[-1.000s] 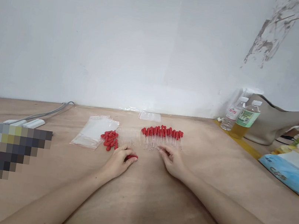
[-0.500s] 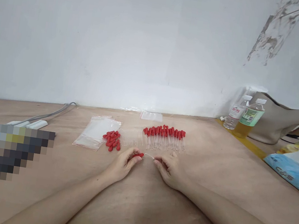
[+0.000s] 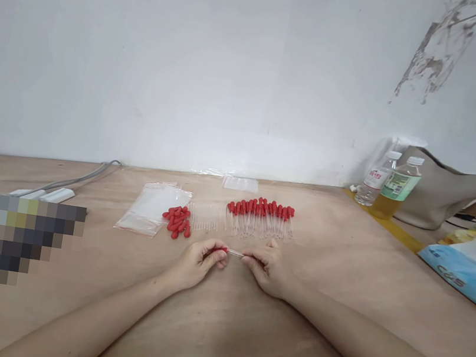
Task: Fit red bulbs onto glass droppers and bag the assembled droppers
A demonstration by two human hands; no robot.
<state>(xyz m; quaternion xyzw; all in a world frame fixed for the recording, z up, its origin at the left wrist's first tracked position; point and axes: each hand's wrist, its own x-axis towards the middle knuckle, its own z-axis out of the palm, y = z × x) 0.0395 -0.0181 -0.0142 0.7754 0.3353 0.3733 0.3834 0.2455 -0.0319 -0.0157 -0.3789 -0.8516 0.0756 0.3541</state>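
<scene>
Between thumb and fingers, my left hand (image 3: 206, 260) pinches a red rubber dropper bulb (image 3: 222, 249), mostly covered by the fingers. My right hand (image 3: 267, 266) is closed on a thin clear glass dropper tube (image 3: 234, 253), whose left end meets the mouth of the bulb. How deep the tube sits in it I cannot tell. Beyond my left hand lies a pile of loose red bulbs (image 3: 177, 221), with a row of bare glass tubes (image 3: 204, 218) beside it. Farther right, several droppers with red bulbs (image 3: 261, 209) lie side by side, tips toward me.
Clear zip bags (image 3: 153, 207) lie left of the bulbs, and another bag (image 3: 240, 184) is near the wall. Two bottles (image 3: 393, 187) and a blue tissue pack (image 3: 460, 274) stand at the right. Grey cables (image 3: 80, 182) and a power strip (image 3: 57, 196) are at the left.
The glass tube, earlier just apart from the bulb and tilted, now touches the bulb's mouth and lies nearly in line with it. Both hands stay close together in front of the rows.
</scene>
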